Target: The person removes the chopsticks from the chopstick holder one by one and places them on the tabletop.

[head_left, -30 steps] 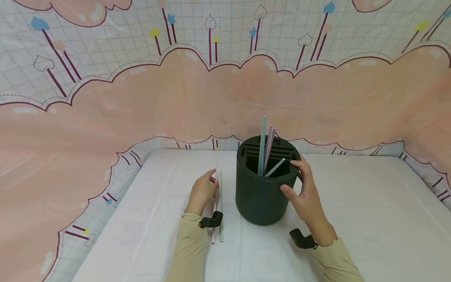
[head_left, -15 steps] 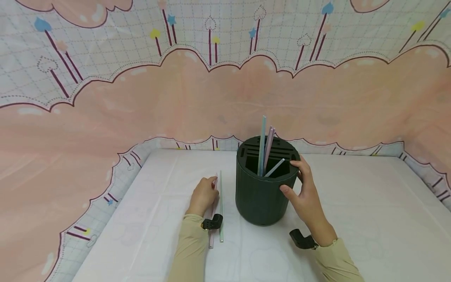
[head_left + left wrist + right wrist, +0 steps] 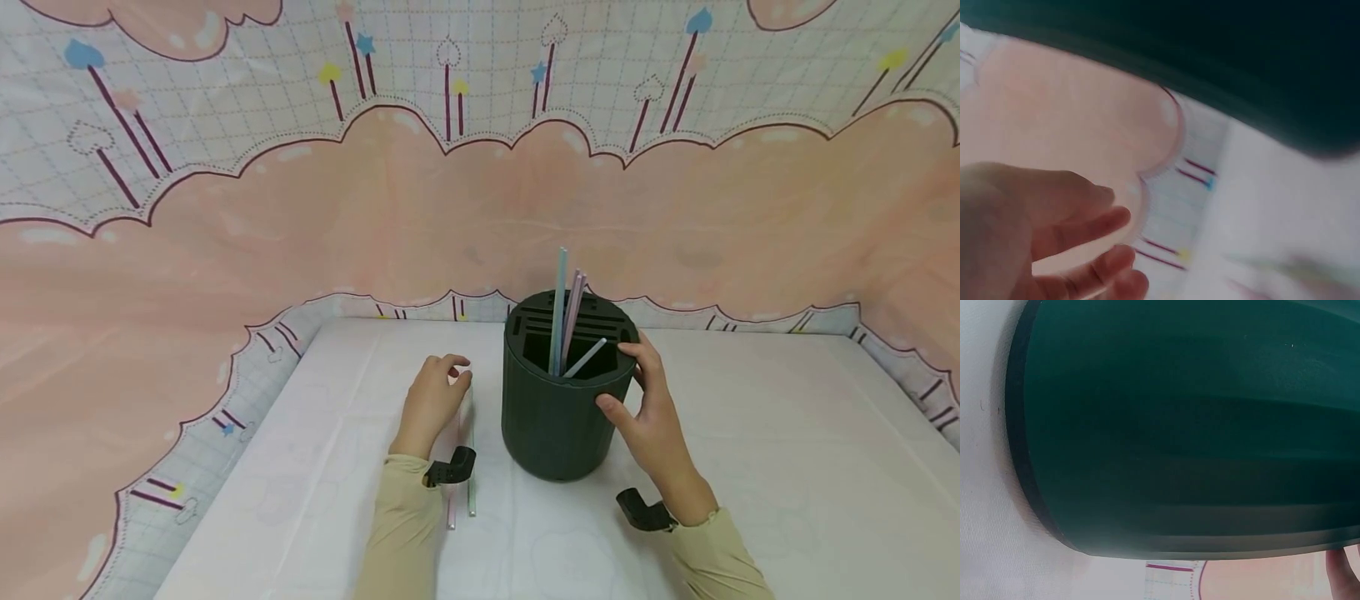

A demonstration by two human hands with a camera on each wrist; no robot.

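Note:
A dark green slotted utensil holder (image 3: 555,429) stands upright on the table, steadied by my right hand (image 3: 656,425), thumb and fingers spread around its right side at the rim. Out of its wide front opening rise a blue straw (image 3: 559,300) and pink straws (image 3: 573,321); a shorter straw (image 3: 587,357) leans right. My left hand (image 3: 431,404) hovers left of the holder, fingers loosely bent. Its thumb and fingers show nothing between them in the left wrist view. Below it lie a pink straw (image 3: 451,512) and a green straw (image 3: 472,500), partly hidden by hand and wrist camera.
White cloth covers the table (image 3: 787,450). Behind and to the left hangs a peach backdrop (image 3: 420,225) with printed candles. Black cameras sit on both wrists, the left one (image 3: 452,467) overlapping the straws. The holder fills much of both wrist views.
The left hand first had its fingers at the pink straw, which slid slightly toward me. Now that hand has risen off it, thumb and fingers parted. The right hand and holder have stayed put.

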